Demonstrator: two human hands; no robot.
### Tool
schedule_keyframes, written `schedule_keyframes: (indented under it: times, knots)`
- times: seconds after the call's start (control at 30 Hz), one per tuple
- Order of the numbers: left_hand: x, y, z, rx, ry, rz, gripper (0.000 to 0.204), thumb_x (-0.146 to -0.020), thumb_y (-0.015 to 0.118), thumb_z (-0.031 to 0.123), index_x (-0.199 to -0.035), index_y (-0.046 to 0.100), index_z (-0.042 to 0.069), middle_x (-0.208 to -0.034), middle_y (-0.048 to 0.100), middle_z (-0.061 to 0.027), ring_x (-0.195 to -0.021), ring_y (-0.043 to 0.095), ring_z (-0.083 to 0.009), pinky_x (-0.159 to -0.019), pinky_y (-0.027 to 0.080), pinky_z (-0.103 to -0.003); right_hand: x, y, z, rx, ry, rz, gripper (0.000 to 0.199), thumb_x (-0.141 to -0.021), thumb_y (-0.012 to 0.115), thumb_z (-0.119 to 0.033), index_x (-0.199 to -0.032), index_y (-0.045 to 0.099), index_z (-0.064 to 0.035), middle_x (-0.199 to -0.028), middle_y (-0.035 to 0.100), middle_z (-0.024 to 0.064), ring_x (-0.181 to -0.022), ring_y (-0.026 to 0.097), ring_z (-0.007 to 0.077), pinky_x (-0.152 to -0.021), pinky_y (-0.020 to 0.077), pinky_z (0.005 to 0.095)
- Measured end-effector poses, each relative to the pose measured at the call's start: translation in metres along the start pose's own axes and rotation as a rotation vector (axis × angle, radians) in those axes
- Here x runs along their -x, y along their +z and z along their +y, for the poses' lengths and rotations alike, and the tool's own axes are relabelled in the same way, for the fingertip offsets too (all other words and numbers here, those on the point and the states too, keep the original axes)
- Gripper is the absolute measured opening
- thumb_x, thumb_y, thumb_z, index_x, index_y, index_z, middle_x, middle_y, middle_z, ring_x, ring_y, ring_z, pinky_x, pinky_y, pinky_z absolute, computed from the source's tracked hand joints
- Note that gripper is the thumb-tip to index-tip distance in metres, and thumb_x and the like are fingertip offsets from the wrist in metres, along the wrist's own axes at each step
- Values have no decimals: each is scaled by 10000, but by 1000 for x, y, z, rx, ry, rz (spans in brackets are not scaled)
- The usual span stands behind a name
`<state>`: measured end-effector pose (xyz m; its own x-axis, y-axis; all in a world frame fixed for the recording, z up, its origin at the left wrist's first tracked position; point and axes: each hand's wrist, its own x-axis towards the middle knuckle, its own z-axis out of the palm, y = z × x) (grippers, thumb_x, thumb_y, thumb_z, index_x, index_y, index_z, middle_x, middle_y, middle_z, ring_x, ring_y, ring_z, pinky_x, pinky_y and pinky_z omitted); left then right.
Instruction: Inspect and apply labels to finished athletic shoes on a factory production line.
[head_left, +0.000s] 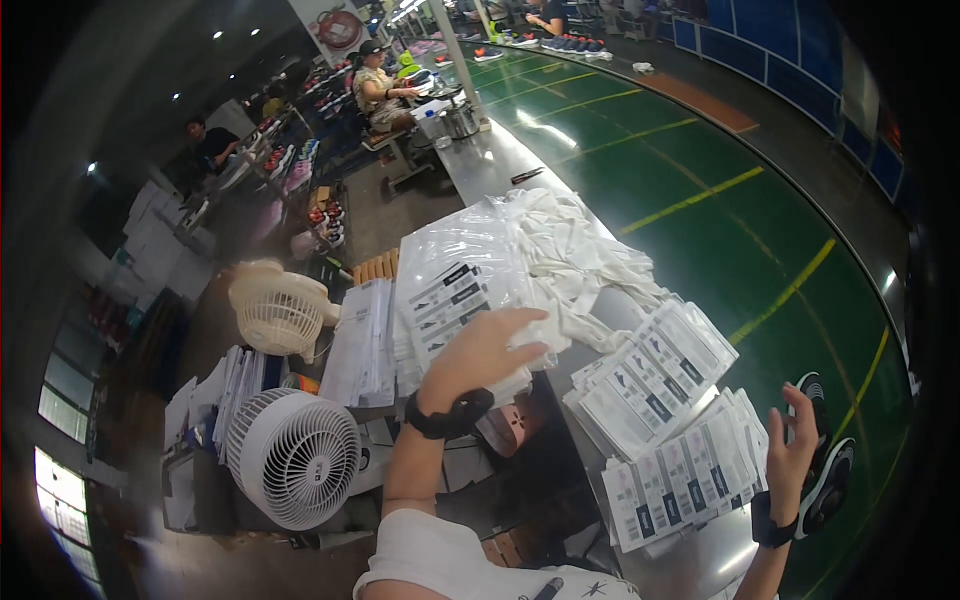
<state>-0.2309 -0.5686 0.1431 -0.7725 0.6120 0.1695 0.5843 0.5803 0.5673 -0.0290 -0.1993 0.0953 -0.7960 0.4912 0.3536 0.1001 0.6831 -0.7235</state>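
My left hand (490, 345) is open, fingers stretched out, over a stack of printed label sheets (440, 315) and the edge of a clear plastic bag (460, 235). Whether its fingertips touch the white crumpled material below them is unclear. At the far right my right hand (792, 440) is raised with fingers apart and holds nothing visible. Just beyond it, a pair of black-and-white shoes (828, 485) lies on the green conveyor belt (680, 200), partly hidden by this hand. Between my hands, two piles of white label sheets (660, 375) lie fanned on the metal table.
White straps (560, 240) are heaped behind the labels. Scissors-like black tool (526, 175) lies farther along the metal ledge. Two fans, one white (293, 455) and one cream (280, 305), stand at left beside paper stacks (358, 345). A seated person (380, 90) works beyond.
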Motion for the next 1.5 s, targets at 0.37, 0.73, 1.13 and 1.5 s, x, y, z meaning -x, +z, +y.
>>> schedule_keyframes:
  times: [0.37,0.73,1.13,1.5]
  knots:
    - [14,-35,-194,250,-277,80,525,-616,798,110,-1106,611,82,-915,512,10,-712,431,-64,-628,408,-189,-27,221,-135,-283,-549,-498,198,-796,624,-156,-964,591,-56,-947,578,116,-909,557,303,-770,469,374]
    - [12,-37,-179,120,-318,84,530,-611,798,139,-1094,584,101,-889,430,6,-706,382,-87,-639,391,-203,-18,323,-170,-59,-530,-353,173,-754,609,-110,-913,582,-47,-773,540,86,-777,566,257,-652,478,359]
    - [10,-34,-172,64,-347,123,489,-649,793,159,-1073,571,60,-799,400,33,-656,371,-58,-608,379,-178,-8,322,-177,-90,-449,-308,139,-727,614,-104,-828,585,-12,-790,559,94,-805,555,248,-662,485,333]
    - [7,-34,-187,162,-377,101,530,-601,805,188,-1062,579,53,-808,459,-17,-679,430,-100,-612,423,-226,-5,329,-174,-167,-377,-325,134,-706,572,-47,-833,585,-6,-808,571,110,-829,562,277,-670,493,353]
